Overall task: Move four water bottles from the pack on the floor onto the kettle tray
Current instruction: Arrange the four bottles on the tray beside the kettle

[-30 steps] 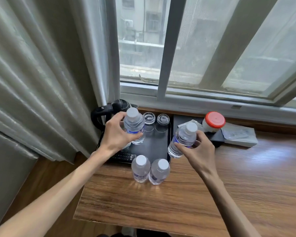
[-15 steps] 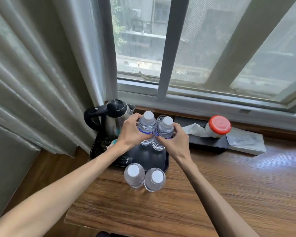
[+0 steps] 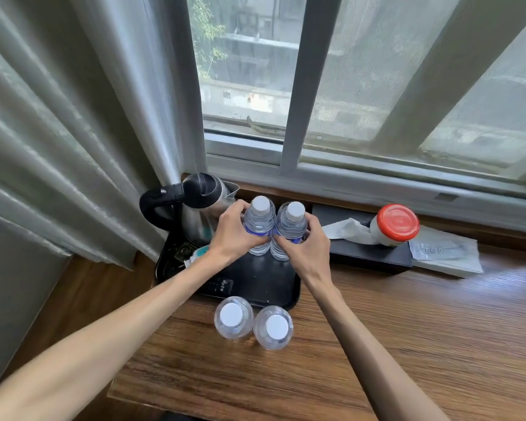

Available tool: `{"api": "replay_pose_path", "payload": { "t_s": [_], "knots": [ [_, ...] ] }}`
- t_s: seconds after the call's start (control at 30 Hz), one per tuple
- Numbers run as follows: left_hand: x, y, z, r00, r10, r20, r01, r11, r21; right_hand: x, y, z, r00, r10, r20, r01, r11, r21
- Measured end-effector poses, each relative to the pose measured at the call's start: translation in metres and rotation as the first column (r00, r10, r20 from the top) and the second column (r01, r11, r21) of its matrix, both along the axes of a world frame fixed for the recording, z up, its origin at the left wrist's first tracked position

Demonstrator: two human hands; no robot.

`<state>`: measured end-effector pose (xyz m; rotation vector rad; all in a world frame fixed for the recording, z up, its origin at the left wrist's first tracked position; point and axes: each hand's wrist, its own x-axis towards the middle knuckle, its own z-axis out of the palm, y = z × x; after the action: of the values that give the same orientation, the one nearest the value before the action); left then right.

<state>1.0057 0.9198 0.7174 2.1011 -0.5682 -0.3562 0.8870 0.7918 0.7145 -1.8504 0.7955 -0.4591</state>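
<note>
A black kettle tray lies on the wooden desk by the window, with a steel kettle at its back left. My left hand grips a clear water bottle with a white cap. My right hand grips a second bottle pressed against the first. Both stand upright at the back of the tray. Two more bottles stand side by side on the desk, just in front of the tray's near edge. The pack on the floor is out of view.
A black tissue box with a white tissue lies right of the tray. A white jar with a red lid sits on it, and a sealed white packet lies further right. Grey curtain hangs at the left. The window sill runs behind.
Both hands carried their bottles from apart, above the tray's front, to the back of the tray, where they now touch. The drinking glasses seen earlier are hidden behind them.
</note>
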Motion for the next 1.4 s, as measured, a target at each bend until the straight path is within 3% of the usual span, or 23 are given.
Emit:
{"api": "replay_pose_path", "payload": {
  "t_s": [0.63,0.93,1.07,1.2,1.3,1.4],
  "knots": [
    [0.0,0.003,-0.004,0.999,-0.02,0.043,0.02,1.0,0.0,0.0,-0.001,-0.009,0.999,0.045,-0.004,-0.045,0.994,-0.095],
    [0.0,0.008,0.0,0.995,-0.092,-0.039,0.092,0.996,0.005,-0.007,0.001,-0.004,0.994,0.096,-0.055,-0.098,0.995,-0.024],
    [-0.002,0.027,0.007,0.985,-0.091,-0.148,0.087,0.996,-0.032,-0.031,0.006,0.01,0.998,0.048,-0.038,-0.045,0.996,0.075],
    [-0.022,0.069,0.024,0.985,0.013,-0.172,-0.035,0.992,-0.125,-0.077,0.016,0.017,0.996,-0.085,0.03,0.081,0.991,0.104],
    [-0.051,0.118,0.02,0.984,0.104,-0.144,-0.124,0.983,-0.137,-0.119,0.034,0.006,0.995,-0.087,-0.052,0.092,0.99,0.109],
    [-0.081,0.151,-0.001,0.977,0.082,-0.195,-0.107,0.987,-0.123,-0.152,0.06,-0.013,0.989,-0.042,-0.14,0.062,0.988,0.14]
  ]
}}
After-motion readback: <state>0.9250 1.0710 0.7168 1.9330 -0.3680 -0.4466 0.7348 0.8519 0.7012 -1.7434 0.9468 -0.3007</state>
